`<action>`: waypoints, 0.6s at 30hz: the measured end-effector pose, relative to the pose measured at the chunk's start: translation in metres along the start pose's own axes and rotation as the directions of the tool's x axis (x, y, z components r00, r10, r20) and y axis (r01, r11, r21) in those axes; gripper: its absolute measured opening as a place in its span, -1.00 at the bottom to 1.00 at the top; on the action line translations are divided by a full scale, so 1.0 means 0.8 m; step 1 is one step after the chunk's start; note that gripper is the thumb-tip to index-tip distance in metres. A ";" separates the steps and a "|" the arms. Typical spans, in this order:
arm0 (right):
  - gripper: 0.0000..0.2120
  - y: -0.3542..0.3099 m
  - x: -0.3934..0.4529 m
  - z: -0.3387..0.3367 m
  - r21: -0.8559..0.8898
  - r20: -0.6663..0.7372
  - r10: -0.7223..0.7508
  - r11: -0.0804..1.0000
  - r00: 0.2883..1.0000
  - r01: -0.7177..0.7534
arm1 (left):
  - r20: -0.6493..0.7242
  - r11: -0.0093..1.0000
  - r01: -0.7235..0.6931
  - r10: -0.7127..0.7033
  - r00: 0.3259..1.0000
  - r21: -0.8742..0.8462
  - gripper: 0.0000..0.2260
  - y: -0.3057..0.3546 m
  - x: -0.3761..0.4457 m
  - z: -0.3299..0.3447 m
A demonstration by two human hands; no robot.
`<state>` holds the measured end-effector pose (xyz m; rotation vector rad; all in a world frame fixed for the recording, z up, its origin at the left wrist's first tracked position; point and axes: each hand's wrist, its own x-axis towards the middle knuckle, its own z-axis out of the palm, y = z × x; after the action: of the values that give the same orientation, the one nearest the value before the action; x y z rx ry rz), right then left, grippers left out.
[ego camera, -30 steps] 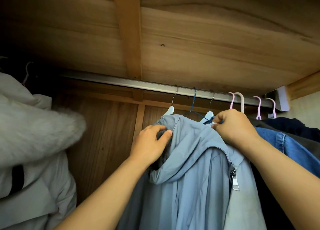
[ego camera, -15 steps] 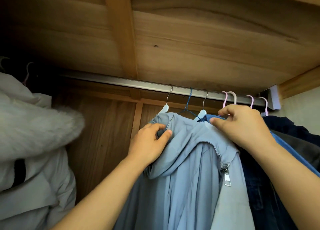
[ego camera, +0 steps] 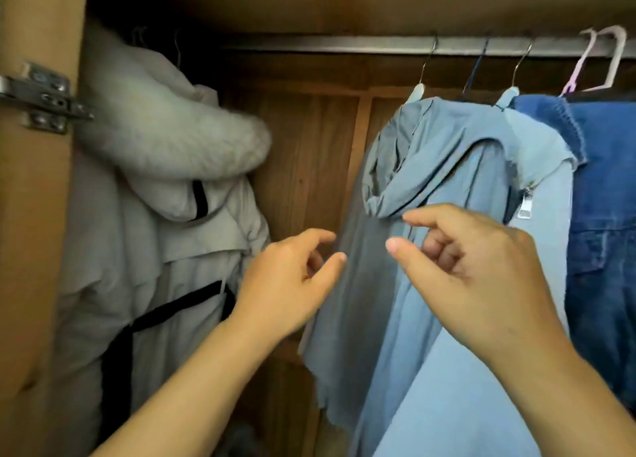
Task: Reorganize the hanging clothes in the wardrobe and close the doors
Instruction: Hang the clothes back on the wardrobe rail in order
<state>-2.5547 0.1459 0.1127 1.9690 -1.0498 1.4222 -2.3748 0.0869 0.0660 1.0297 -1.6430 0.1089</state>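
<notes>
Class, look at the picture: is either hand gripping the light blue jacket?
No. The left hand and right hand hang loosely curled in front of the light blue jacket, holding nothing.

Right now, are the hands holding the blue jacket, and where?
Nothing is held. The left hand and right hand hang loosely curled in front of the blue jacket, gripping no part of it.

A light blue hooded jacket (ego camera: 457,195) hangs from the rail (ego camera: 344,47) just beyond the right hand (ego camera: 481,267), hood drooping (zipper pull dangling at its right edge). A denim garment (ego camera: 605,195) hangs right of that hand; a grey fur-trimmed coat (ego camera: 155,188) hangs left of the left hand (ego camera: 289,284).
</notes>
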 end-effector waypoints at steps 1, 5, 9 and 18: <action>-0.73 -0.005 -0.017 0.011 0.024 0.030 0.001 1.000 1.000 -0.001 | 0.026 0.999 0.033 -0.033 0.999 0.023 -0.69 -0.006 -0.020 -0.007; -0.70 -0.032 -0.084 0.059 0.113 0.166 0.021 0.993 0.986 -0.040 | 0.073 0.982 0.144 -0.154 0.985 0.124 -0.73 -0.028 -0.094 -0.040; -0.73 -0.073 -0.154 0.099 0.187 0.318 0.038 0.977 0.947 -0.102 | 0.103 0.955 0.232 -0.254 0.962 0.187 -0.73 -0.042 -0.168 -0.084; -0.72 -0.221 -0.305 0.110 0.400 0.609 -0.061 0.884 0.791 -0.240 | 0.076 0.802 0.479 -0.536 0.841 0.358 -0.61 -0.025 -0.379 -0.224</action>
<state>-2.4013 0.2559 -0.1380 2.8978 -1.1487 1.1685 -2.2332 0.3444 -0.1298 1.7549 -1.4681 -0.0777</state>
